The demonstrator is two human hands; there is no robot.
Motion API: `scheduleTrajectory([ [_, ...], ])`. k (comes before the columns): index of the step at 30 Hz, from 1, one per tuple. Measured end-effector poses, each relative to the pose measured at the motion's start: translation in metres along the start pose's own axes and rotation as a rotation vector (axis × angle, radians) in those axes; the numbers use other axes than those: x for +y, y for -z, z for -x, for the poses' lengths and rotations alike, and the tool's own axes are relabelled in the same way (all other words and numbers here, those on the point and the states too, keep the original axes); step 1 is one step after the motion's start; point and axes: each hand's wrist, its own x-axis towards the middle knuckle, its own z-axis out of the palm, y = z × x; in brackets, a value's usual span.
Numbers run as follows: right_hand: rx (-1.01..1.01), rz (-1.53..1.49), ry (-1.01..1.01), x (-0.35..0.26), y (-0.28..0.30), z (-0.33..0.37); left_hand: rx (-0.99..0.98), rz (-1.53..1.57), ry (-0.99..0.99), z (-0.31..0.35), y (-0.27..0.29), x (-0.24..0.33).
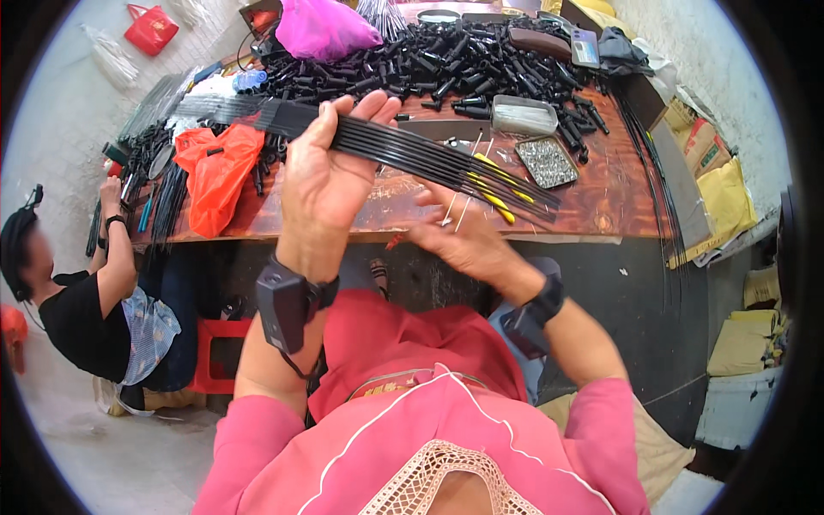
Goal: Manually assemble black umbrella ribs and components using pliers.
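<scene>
A flat bundle of thin black rods [403,148] slants over the table, its right part fanned out. My left hand [330,176], palm up, grips it between the thumb and the fingers. Yellow pieces [491,199] sit among the rods near their right ends. Just below that end is my right hand [468,240], its fingers and thumb apart and slightly blurred. Two thin white sticks [464,215] cross over the rods and come down to this hand; whether it grips them I cannot tell.
Black tubular parts [429,60] are heaped at the back of the wooden table [614,202]. A clear box [524,115] and a tray of small metal pieces [547,161] stand at right. An orange bag [219,180] lies left. Another person [86,318] works at the far left.
</scene>
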Motion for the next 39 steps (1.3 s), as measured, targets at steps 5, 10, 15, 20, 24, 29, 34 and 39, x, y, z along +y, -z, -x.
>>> scheduleTrajectory([
  [5,0.431,-0.724,0.449,-0.004,-0.048,-0.046,0.168,0.035,-0.025,0.013,0.011,-0.034],
  [10,0.6,-0.762,0.355,-0.012,-0.03,-0.054,0.303,-0.132,0.071,0.039,0.017,-0.057],
  [15,0.483,-0.633,0.251,-0.034,0.018,-0.035,0.198,-0.106,0.161,0.055,0.002,-0.086],
  [20,0.197,0.038,0.253,-0.081,0.102,-0.015,-0.182,-0.579,0.464,0.112,-0.009,-0.055],
  [24,0.08,0.173,0.345,-0.083,0.11,-0.009,-0.054,-0.921,0.128,0.113,0.025,-0.024],
  [29,-0.254,0.217,0.215,-0.058,0.068,-0.009,-0.122,-1.169,0.219,0.108,0.067,-0.041],
  [34,-0.287,0.262,0.273,-0.047,0.03,-0.011,-0.421,-0.886,0.433,0.118,0.1,-0.074],
  [39,-0.302,0.086,0.16,-0.027,0.023,-0.008,-0.367,-0.901,0.526,0.127,0.117,-0.086],
])
